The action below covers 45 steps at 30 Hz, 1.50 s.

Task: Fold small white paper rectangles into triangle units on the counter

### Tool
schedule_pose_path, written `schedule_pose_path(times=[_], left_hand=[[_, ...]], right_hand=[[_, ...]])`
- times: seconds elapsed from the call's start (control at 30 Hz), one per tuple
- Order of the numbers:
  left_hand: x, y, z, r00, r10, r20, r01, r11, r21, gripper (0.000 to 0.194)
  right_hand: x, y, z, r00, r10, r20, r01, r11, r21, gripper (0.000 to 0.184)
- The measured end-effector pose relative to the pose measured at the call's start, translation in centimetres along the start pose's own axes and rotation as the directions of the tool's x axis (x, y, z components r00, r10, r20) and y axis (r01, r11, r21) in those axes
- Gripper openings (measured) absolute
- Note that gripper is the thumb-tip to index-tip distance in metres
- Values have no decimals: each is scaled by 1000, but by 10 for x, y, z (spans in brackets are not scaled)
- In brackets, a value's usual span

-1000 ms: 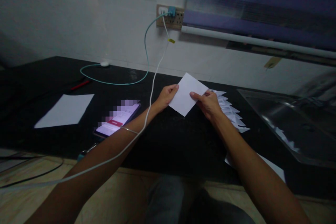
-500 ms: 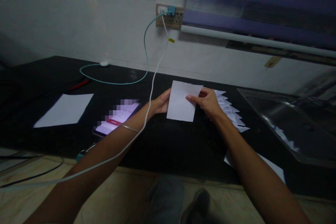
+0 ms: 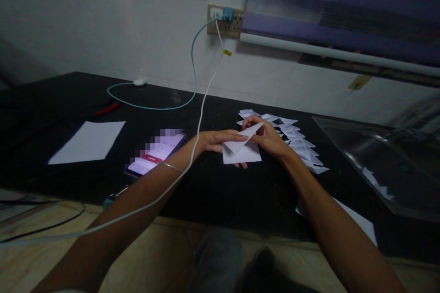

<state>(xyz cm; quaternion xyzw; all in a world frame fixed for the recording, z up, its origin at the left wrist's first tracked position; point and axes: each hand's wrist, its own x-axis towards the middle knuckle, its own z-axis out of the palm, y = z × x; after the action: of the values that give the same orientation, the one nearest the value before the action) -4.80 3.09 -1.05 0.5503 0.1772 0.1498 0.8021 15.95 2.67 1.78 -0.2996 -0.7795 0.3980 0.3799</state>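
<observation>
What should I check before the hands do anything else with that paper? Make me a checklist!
1. Left hand gripping the paper: ok, thumb above, fingertips showing below.
2. Right hand gripping it too: ok, at the bent part.
3. Bent flap lying flat: not ok, it's raised at a slant.
4. Right hand off the folded pieces: cannot tell, it overlaps them in this view.
5. White cable out of the way: not ok, it crosses in front of the left forearm.
6. Phone untouched by that forearm: cannot tell.
</observation>
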Motion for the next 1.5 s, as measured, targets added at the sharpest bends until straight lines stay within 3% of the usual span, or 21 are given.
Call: schedule_pose_path(times=[0.13,0.27,0.4,0.53,0.73,0.83,0.97,1.07,1.23,1.5], left_hand=[[7,-2,-6,982,154,-109,-156,988,-17,61],[12,0,-12,905,336,-263,-361,931,-51,46],[11,3,-11,814,430,-390,-497,863,-86,40],[9,7,-6,700,481,-528,-601,796,-73,43],[12,7,-12,611,532,-587,-645,764,20,62],[15,6,-16,594,533,-603,-660,751,13,60],[17,5,-15,595,531,-603,-664,748,4,55],[18,5,-13,602,535,-593,-671,741,-12,53],[16,5,-11,598,544,-589,-690,723,-32,51],[13,6,-11,560,577,-595,-705,709,23,51]], right_hand=[[3,5,1,985,99,-143,-63,970,236,23],[7,6,0,949,164,-267,-50,920,390,27],[10,8,1,930,173,-323,-40,924,380,42],[12,15,6,897,167,-410,-36,950,309,44],[10,17,18,849,91,-521,-13,989,150,34],[10,11,28,803,231,-550,-44,942,332,43],[9,-3,41,760,414,-501,-34,795,606,47],[7,-8,47,779,415,-470,1,749,662,45],[5,1,52,811,400,-427,-24,753,658,47],[10,9,58,909,379,-170,-134,655,743,32]])
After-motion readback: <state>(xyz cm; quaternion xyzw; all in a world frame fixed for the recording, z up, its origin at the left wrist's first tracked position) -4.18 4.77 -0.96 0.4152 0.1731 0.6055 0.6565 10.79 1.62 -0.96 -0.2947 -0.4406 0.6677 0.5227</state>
